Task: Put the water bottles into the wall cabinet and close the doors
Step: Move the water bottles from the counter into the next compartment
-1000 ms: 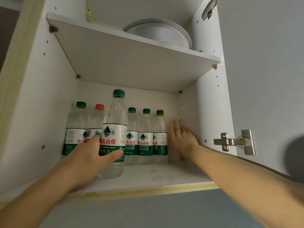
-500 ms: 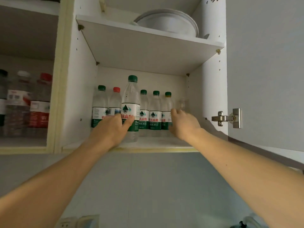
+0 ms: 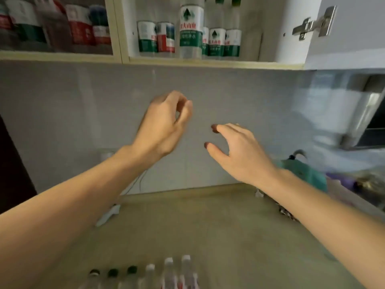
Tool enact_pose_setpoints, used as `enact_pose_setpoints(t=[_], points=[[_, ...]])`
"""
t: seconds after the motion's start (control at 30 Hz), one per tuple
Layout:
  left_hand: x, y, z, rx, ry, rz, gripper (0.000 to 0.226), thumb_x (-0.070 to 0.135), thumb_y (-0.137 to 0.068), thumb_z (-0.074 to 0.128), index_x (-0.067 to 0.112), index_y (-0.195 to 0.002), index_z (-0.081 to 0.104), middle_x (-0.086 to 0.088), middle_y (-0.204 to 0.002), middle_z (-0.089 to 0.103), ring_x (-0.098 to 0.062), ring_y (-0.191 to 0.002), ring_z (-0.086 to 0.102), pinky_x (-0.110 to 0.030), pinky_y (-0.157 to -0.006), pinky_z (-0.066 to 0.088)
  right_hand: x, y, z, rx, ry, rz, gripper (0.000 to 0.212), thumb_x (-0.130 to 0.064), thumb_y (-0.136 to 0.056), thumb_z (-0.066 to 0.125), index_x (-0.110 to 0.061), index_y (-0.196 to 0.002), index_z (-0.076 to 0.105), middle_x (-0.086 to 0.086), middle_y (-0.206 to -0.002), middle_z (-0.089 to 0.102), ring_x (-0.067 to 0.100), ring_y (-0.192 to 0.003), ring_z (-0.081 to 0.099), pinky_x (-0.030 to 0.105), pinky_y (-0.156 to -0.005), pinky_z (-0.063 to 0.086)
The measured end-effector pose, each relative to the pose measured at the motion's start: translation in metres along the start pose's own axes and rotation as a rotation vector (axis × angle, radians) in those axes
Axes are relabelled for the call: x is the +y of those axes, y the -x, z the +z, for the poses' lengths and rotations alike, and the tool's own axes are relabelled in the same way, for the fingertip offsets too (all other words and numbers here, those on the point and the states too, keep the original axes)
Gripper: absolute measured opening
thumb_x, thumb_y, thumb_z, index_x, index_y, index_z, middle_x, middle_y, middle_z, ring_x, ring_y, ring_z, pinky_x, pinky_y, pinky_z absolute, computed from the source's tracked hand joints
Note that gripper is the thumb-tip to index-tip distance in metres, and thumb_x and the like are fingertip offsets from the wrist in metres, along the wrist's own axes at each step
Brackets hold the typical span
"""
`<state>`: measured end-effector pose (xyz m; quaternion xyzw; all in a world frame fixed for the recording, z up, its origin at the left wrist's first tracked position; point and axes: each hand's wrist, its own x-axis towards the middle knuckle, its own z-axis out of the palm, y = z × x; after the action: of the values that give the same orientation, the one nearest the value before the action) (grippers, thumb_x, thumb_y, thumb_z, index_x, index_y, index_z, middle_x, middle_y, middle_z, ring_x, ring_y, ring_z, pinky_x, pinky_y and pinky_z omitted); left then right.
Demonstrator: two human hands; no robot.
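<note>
Both hands hang in front of the wall and hold nothing. The left hand (image 3: 164, 124) has loosely curled fingers. The right hand (image 3: 239, 151) has its fingers spread apart. Bottles (image 3: 190, 31) stand in the open cabinet (image 3: 208, 61) at 12 o'clock. More bottles (image 3: 168, 272) wait on the worktop (image 3: 229, 236) at 6 o'clock.

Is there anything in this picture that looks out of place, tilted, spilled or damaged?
Nothing stands out. The bottles in the wall cabinet stand upright, and so do the bottles on the counter. No spill shows. Both hands, left hand and right hand, hold nothing. The cabinet door is open.
</note>
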<state>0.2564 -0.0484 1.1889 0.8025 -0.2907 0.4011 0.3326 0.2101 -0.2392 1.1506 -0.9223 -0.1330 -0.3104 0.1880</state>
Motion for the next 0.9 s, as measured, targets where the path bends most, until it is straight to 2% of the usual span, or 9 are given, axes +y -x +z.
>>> enact_pose_setpoints(t=[0.17, 0.3, 0.43, 0.53, 0.6, 0.63, 0.7, 0.83, 0.9], points=[[-0.030, 0.106, 0.026, -0.303, 0.007, -0.215, 0.023, 0.030, -0.103, 0.050, 0.010, -0.099, 0.063, -0.002, -0.096, 0.064, -0.024, -0.094, 0.058, -0.035, -0.081, 0.043, 0.006, 0.069, 0.068, -0.192, -0.097, 0.139, 0.057, -0.043, -0.099, 0.059, -0.010, -0.144, 0.054, 0.005, -0.142, 0.059, 0.021, -0.132, 0.050, 0.033, -0.107, 0.040], [-0.053, 0.186, 0.049, -0.511, -0.039, -0.426, 0.030, 0.040, -0.101, 0.054, 0.014, -0.112, 0.065, -0.004, -0.109, 0.067, -0.023, -0.101, 0.062, -0.039, -0.087, 0.049, 0.009, 0.115, 0.127, -0.324, -0.181, 0.240, 0.056, -0.042, -0.096, 0.064, -0.008, -0.141, 0.057, 0.010, -0.138, 0.063, 0.026, -0.128, 0.056, 0.030, -0.104, 0.038], [-0.077, 0.259, 0.075, -0.695, -0.095, -0.634, 0.036, 0.040, -0.099, 0.059, 0.012, -0.123, 0.063, -0.005, -0.114, 0.065, -0.024, -0.103, 0.064, -0.035, -0.087, 0.050, 0.019, 0.156, 0.185, -0.529, -0.286, 0.370, 0.058, -0.040, -0.096, 0.065, -0.012, -0.145, 0.054, 0.006, -0.138, 0.062, 0.023, -0.125, 0.059, 0.032, -0.104, 0.044], [-0.086, 0.317, 0.093, -0.866, -0.120, -0.772, 0.039, 0.040, -0.096, 0.062, 0.014, -0.126, 0.060, -0.006, -0.117, 0.063, -0.021, -0.101, 0.060, -0.032, -0.082, 0.046, 0.032, 0.190, 0.223, -0.676, -0.330, 0.475, 0.051, -0.039, -0.096, 0.065, -0.010, -0.138, 0.058, 0.008, -0.132, 0.066, 0.025, -0.117, 0.063, 0.034, -0.097, 0.050], [-0.087, 0.359, 0.102, -1.011, -0.156, -0.802, 0.049, 0.044, -0.090, 0.067, 0.021, -0.133, 0.055, -0.004, -0.126, 0.061, -0.022, -0.112, 0.056, -0.034, -0.090, 0.049, 0.040, 0.216, 0.243, -0.783, -0.353, 0.527, 0.049, -0.041, -0.095, 0.067, -0.013, -0.134, 0.060, 0.006, -0.125, 0.069, 0.023, -0.112, 0.066, 0.032, -0.091, 0.051], [-0.087, 0.377, 0.106, -1.082, -0.206, -0.777, 0.060, 0.046, -0.087, 0.070, 0.023, -0.139, 0.050, -0.004, -0.136, 0.056, -0.024, -0.125, 0.051, -0.038, -0.101, 0.046, 0.043, 0.229, 0.252, -0.844, -0.373, 0.556, 0.053, -0.044, -0.093, 0.069, -0.016, -0.136, 0.057, 0.003, -0.123, 0.069, 0.022, -0.111, 0.066, 0.034, -0.093, 0.053], [-0.088, 0.401, 0.112, -1.161, -0.331, -0.695, 0.085, 0.055, -0.081, 0.073, 0.024, -0.151, 0.034, 0.000, -0.155, 0.038, -0.026, -0.143, 0.030, -0.041, -0.117, 0.028, 0.047, 0.246, 0.267, -0.930, -0.422, 0.629, 0.067, -0.052, -0.089, 0.071, -0.019, -0.142, 0.047, 0.001, -0.126, 0.066, 0.020, -0.111, 0.065, 0.039, -0.096, 0.055], [-0.091, 0.402, 0.120, -1.189, -0.427, -0.627, 0.112, 0.067, -0.079, 0.069, 0.020, -0.161, 0.009, -0.001, -0.168, 0.014, -0.025, -0.153, 0.008, -0.052, -0.124, -0.001, 0.053, 0.254, 0.293, -0.921, -0.494, 0.738, 0.086, -0.052, -0.081, 0.078, -0.021, -0.146, 0.032, 0.006, -0.131, 0.060, 0.025, -0.112, 0.064, 0.038, -0.092, 0.056], [-0.088, 0.399, 0.124, -1.235, -0.474, -0.613, 0.114, 0.069, -0.080, 0.066, 0.018, -0.161, 0.005, -0.002, -0.169, 0.009, -0.025, -0.153, 0.007, -0.052, -0.123, -0.003, 0.058, 0.248, 0.303, -0.923, -0.512, 0.771, 0.091, -0.049, -0.079, 0.081, -0.022, -0.148, 0.028, 0.007, -0.133, 0.058, 0.026, -0.113, 0.063, 0.034, -0.088, 0.053]])
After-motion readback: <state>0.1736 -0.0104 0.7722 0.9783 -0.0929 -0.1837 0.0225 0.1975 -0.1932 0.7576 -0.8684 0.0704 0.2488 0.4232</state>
